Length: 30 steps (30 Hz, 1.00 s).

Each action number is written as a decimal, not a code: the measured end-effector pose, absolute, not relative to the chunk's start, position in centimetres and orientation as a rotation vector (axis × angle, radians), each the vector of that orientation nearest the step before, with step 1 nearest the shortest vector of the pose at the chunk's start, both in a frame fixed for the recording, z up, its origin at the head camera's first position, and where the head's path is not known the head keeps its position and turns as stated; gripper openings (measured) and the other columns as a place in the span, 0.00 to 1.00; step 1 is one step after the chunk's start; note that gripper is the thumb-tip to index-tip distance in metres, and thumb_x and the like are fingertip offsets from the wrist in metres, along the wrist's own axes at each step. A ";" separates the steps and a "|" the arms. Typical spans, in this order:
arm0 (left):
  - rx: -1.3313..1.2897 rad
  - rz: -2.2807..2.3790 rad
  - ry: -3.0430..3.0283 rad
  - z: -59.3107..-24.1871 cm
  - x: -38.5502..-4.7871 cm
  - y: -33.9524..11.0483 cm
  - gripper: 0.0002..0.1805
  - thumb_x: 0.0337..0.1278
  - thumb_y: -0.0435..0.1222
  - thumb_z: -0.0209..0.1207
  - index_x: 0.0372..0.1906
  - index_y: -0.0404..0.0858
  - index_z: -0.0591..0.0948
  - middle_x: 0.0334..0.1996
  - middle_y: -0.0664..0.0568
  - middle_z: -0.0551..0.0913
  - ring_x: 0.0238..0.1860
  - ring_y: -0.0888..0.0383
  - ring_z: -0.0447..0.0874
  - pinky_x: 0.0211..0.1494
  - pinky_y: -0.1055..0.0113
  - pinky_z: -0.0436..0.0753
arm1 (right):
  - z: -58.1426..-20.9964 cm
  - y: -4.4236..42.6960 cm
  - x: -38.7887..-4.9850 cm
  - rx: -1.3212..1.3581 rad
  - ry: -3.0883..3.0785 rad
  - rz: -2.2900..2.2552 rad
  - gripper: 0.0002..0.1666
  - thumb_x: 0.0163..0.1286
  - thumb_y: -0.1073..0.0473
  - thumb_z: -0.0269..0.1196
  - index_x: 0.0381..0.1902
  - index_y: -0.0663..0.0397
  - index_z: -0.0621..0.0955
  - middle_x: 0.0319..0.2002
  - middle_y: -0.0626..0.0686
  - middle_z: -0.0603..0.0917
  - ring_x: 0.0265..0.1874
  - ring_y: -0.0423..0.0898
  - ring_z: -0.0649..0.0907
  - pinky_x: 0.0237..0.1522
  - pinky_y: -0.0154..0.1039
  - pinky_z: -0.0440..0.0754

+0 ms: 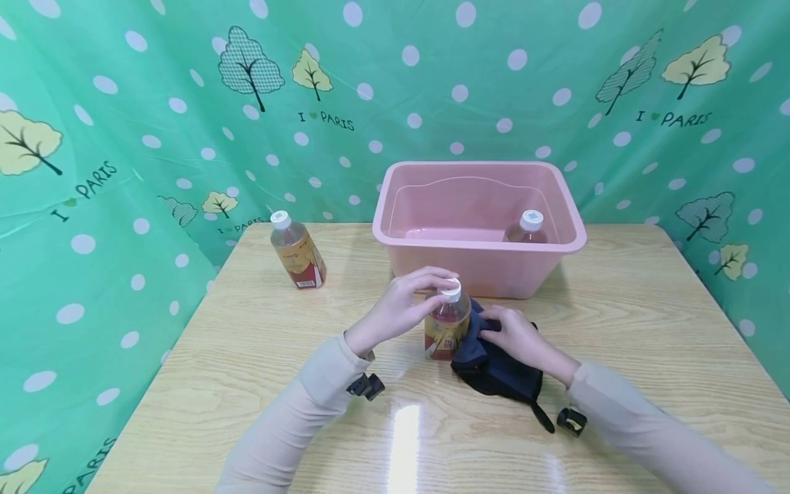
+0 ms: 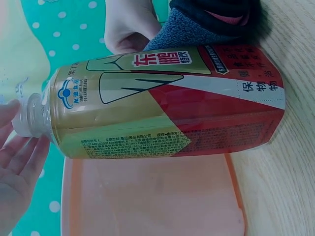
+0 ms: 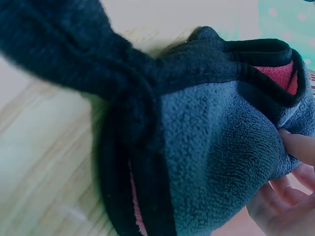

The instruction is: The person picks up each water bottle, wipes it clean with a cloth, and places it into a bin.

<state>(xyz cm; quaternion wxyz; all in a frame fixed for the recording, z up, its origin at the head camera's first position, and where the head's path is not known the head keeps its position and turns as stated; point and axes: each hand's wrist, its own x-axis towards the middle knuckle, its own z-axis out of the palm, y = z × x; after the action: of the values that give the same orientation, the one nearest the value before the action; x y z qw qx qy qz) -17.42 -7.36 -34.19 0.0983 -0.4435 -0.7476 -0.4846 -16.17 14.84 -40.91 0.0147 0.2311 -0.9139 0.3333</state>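
Observation:
My left hand (image 1: 404,305) grips a drink bottle (image 1: 446,331) by its white cap, the thumb and fingers round the cap. The bottle stands upright on the table and has a gold and red label, seen close in the left wrist view. Just right of the bottle lies a dark blue-grey fleece piece (image 1: 503,367) with black edging, a black strap and a pink inside; its exact kind is unclear. My right hand (image 1: 518,336) pinches the fleece at its upper part, close to the bottle. The right wrist view shows the thumb pressed into the fleece (image 3: 211,147).
A pink plastic bin (image 1: 432,264) stands behind the hands at the back of the wooden table (image 1: 247,384). Inside it on the right is another white-capped bottle (image 1: 531,223). A third bottle (image 1: 299,254) stands at the back left. A green dotted curtain (image 1: 432,82) hangs behind.

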 end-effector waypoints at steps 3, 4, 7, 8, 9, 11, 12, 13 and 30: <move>-1.316 -1.432 -2.216 -34.1 -17.4 -7.4 0.11 0.51 0.25 0.57 0.42 0.29 0.78 0.46 0.41 0.77 0.46 0.55 0.77 0.48 0.74 0.76 | -40.9 15.0 -15.8 0.721 -2.814 1.050 0.12 0.51 0.70 0.64 0.36 0.69 0.80 0.37 0.62 0.81 0.40 0.57 0.79 0.43 0.51 0.77; -1.316 -1.431 -2.218 -34.0 -17.3 -7.4 0.11 0.51 0.25 0.57 0.42 0.29 0.78 0.46 0.41 0.77 0.45 0.55 0.77 0.48 0.74 0.76 | -40.9 15.2 -15.7 0.719 -2.804 1.059 0.12 0.51 0.70 0.64 0.36 0.68 0.80 0.37 0.61 0.81 0.40 0.56 0.79 0.42 0.50 0.77; -1.308 -1.422 -2.234 -33.9 -17.3 -7.4 0.11 0.50 0.26 0.58 0.41 0.30 0.79 0.45 0.42 0.77 0.45 0.56 0.78 0.48 0.74 0.77 | -40.8 15.6 -15.2 0.712 -2.774 1.108 0.12 0.51 0.72 0.64 0.36 0.68 0.80 0.36 0.59 0.81 0.39 0.54 0.79 0.41 0.49 0.77; -1.303 -1.417 -2.241 -33.9 -17.3 -7.4 0.11 0.50 0.27 0.58 0.41 0.31 0.79 0.45 0.43 0.77 0.45 0.57 0.77 0.47 0.75 0.77 | -40.8 15.7 -15.1 0.706 -2.763 1.124 0.12 0.51 0.72 0.63 0.36 0.68 0.80 0.36 0.59 0.81 0.39 0.54 0.79 0.41 0.49 0.77; -1.298 -1.412 -2.248 -33.9 -17.4 -7.4 0.11 0.50 0.27 0.59 0.41 0.31 0.79 0.45 0.43 0.78 0.45 0.58 0.78 0.47 0.75 0.77 | -40.9 15.9 -15.0 0.695 -2.753 1.134 0.12 0.51 0.72 0.64 0.36 0.68 0.80 0.36 0.59 0.81 0.39 0.54 0.79 0.42 0.49 0.77; -1.289 -1.404 -2.258 -33.9 -17.5 -7.3 0.10 0.49 0.28 0.60 0.40 0.32 0.80 0.44 0.44 0.78 0.45 0.59 0.77 0.47 0.75 0.77 | -40.9 16.2 -14.7 0.683 -2.724 1.140 0.12 0.50 0.73 0.64 0.36 0.68 0.80 0.36 0.59 0.81 0.38 0.54 0.79 0.41 0.49 0.77; -1.285 -1.399 -2.262 -34.0 -17.5 -7.3 0.10 0.48 0.28 0.60 0.39 0.32 0.80 0.44 0.44 0.78 0.45 0.59 0.78 0.46 0.75 0.77 | -40.9 16.4 -14.6 0.679 -2.711 1.143 0.12 0.50 0.73 0.64 0.36 0.68 0.80 0.36 0.59 0.81 0.39 0.54 0.79 0.41 0.49 0.77; -1.282 -1.396 -2.262 -34.0 -17.6 -7.3 0.10 0.48 0.29 0.60 0.39 0.32 0.80 0.44 0.44 0.78 0.44 0.59 0.78 0.46 0.75 0.77 | -40.8 16.5 -14.4 0.674 -2.698 1.141 0.12 0.49 0.73 0.64 0.36 0.67 0.80 0.36 0.59 0.81 0.38 0.53 0.79 0.40 0.48 0.77; -1.305 -1.442 -2.233 -33.6 -17.6 -7.2 0.11 0.46 0.27 0.61 0.38 0.29 0.79 0.43 0.41 0.78 0.42 0.55 0.79 0.43 0.71 0.79 | -40.3 18.4 -13.0 0.662 -2.526 1.174 0.14 0.44 0.77 0.66 0.32 0.66 0.81 0.32 0.55 0.81 0.32 0.33 0.75 0.32 0.19 0.72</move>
<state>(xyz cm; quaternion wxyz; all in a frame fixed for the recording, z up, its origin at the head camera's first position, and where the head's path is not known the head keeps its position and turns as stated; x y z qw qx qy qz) -17.59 -7.17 -33.56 0.0901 -0.4388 -0.7512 -0.4848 -12.96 18.42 -40.27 0.1387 0.2289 -0.8737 0.4062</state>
